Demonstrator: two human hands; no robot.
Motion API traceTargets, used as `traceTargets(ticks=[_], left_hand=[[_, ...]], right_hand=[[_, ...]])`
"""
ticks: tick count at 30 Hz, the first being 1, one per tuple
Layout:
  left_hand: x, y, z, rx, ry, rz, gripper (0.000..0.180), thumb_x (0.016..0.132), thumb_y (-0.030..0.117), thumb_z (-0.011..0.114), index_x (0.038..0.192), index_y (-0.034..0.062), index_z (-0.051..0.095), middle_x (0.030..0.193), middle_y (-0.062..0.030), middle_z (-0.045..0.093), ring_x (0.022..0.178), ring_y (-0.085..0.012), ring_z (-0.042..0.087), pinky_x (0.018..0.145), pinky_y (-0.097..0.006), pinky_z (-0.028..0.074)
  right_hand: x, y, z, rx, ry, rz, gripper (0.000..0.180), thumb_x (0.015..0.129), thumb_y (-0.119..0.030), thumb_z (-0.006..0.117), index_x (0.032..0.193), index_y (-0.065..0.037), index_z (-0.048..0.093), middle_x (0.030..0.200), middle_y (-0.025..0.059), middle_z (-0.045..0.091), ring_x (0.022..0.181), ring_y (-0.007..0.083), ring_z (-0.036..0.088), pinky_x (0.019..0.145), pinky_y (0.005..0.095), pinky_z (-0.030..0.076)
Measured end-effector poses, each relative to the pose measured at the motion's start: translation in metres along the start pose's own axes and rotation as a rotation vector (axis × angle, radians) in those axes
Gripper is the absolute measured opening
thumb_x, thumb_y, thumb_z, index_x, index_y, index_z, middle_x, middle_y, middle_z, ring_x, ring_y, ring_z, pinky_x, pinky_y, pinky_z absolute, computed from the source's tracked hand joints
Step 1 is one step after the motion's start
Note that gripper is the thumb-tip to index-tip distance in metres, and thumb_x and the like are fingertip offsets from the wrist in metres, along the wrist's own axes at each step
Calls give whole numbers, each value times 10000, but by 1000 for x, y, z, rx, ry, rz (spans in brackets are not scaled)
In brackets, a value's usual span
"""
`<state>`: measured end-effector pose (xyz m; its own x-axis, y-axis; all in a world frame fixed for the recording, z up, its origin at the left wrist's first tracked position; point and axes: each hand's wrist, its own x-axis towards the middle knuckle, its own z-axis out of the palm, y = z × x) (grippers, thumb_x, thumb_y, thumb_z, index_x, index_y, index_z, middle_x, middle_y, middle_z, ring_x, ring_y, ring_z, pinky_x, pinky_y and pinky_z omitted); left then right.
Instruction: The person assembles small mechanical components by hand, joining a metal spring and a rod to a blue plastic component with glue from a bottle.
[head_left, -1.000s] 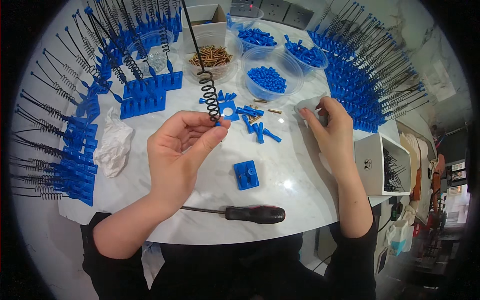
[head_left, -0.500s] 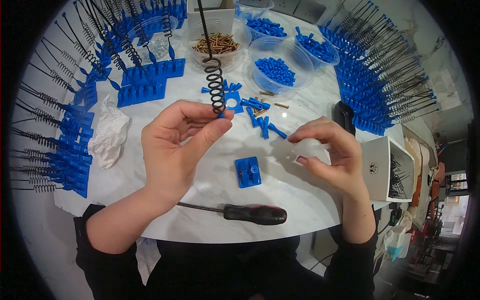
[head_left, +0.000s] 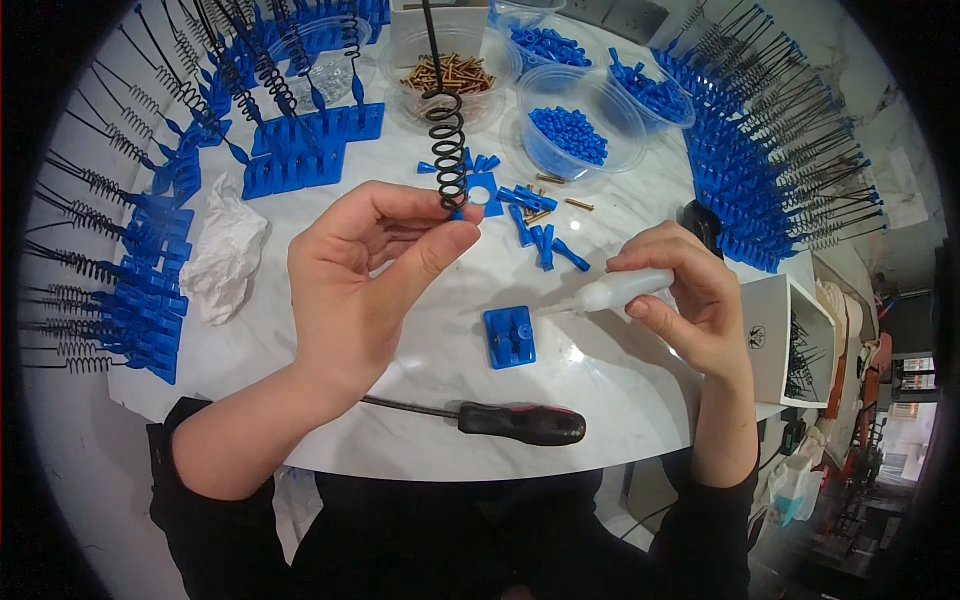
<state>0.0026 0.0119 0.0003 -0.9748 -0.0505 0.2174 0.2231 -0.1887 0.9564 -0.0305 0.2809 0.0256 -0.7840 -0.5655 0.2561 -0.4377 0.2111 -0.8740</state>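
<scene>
Right hand: moving in from the far right since a second ago, I am seeing my right hand (head_left: 690,300) now closing around a small white squeeze bottle (head_left: 618,291), its fine nozzle pointing left at the blue square plate (head_left: 510,336) lying flat on the white table (head_left: 400,420).
Meaning: I am judging that the bottle is being lined up to dose the plate; whether the tip is touching it I cannot tell.
Left hand: I am gripping the black coil spring (head_left: 447,150) with my left hand (head_left: 365,270), thumb and fingertips pinching its lower end, the spring standing upright with its long rod running off the far edge.
Difference from earlier: a second ago the right hand was reaching among the finished blue-and-black assemblies (head_left: 770,150) at the right; half a second ago it was coming back near the centre; the left hand is barely changing its hold.
Unmoved: black-handled screwdriver (head_left: 520,423) lying at the near edge, crumpled white tissue (head_left: 225,255) at the left, clear tub of brass screws (head_left: 450,75) and tub of blue caps (head_left: 570,135) at the far side.
</scene>
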Motion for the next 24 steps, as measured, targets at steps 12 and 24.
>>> traceTargets(ticks=[12, 24], left_hand=[[1, 0, -1, 40, -36, -11, 147, 860, -34, 651, 973, 13, 569, 1034, -142, 682, 971, -169, 655, 874, -273, 504], [2, -4, -2, 15, -12, -20, 148, 857, -20, 660, 973, 14, 575, 1031, -139, 682, 964, -166, 655, 869, -271, 503]], right_hand=[[1, -4, 0, -189, -32, -124, 285, 697, -44, 726, 976, -9, 684, 964, 112, 649, 900, 232, 592, 809, 319, 447], [2, -8, 1, -275, -60, -178, 288, 678, -36, 736, 962, -8, 692, 930, 113, 642, 875, 244, 592, 773, 329, 443]])
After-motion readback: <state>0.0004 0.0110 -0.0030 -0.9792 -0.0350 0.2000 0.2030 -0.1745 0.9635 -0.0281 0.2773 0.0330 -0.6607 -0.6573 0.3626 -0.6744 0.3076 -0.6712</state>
